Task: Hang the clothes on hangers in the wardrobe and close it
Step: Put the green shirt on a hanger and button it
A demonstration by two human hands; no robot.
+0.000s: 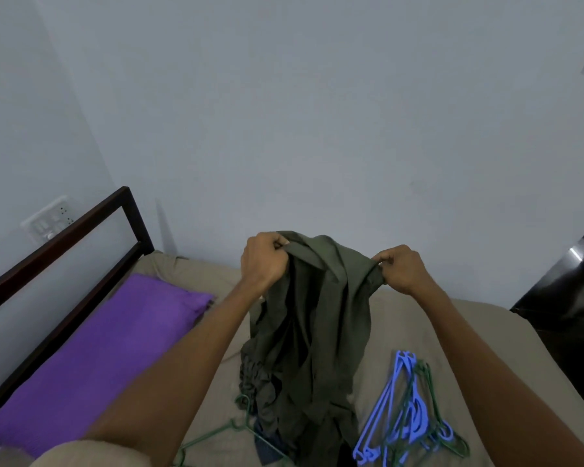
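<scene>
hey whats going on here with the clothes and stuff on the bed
A person holds a dark green garment up over the bed, the left hand and right hand each pinching its top edge. It is not on a hanger yet. A pile of blue and green hangers lies to the right, a lone green hanger lower left, and a purple pillow further left.
</scene>
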